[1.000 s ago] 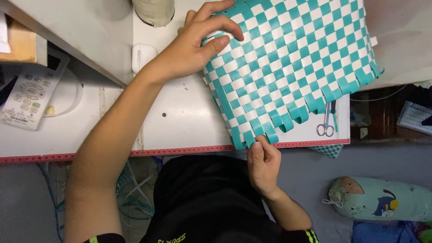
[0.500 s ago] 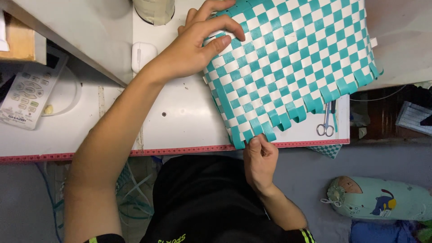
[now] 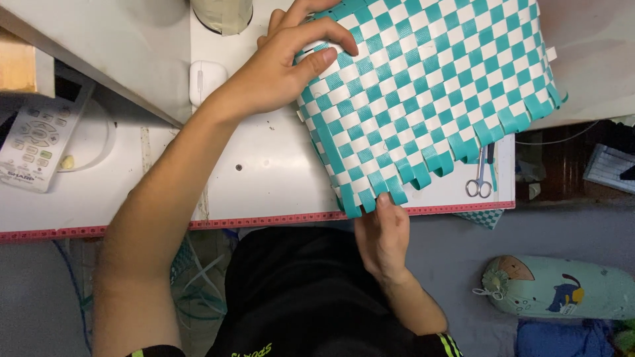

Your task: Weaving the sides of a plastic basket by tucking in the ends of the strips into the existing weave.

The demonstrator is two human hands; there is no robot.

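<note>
A teal and white checkered woven basket (image 3: 430, 92) lies on its side on the white table (image 3: 264, 178). My left hand (image 3: 284, 66) presses on the basket's upper left corner, fingers curled over its edge. My right hand (image 3: 383, 235) reaches up from below the table edge and pinches a teal strap loop at the basket's lower rim. Teal strap ends fold over along that rim.
Small scissors (image 3: 481, 178) lie on the table beside the basket's rim. A white earbud case (image 3: 205, 79) and a cream spool (image 3: 221, 13) sit at the back. A white remote (image 3: 36, 142) rests at left. A patterned bolster pillow (image 3: 555, 287) lies on the floor.
My right hand has shifted slightly along the basket's lower rim and kept its pinch on a strap. The left hand and basket stay put.
</note>
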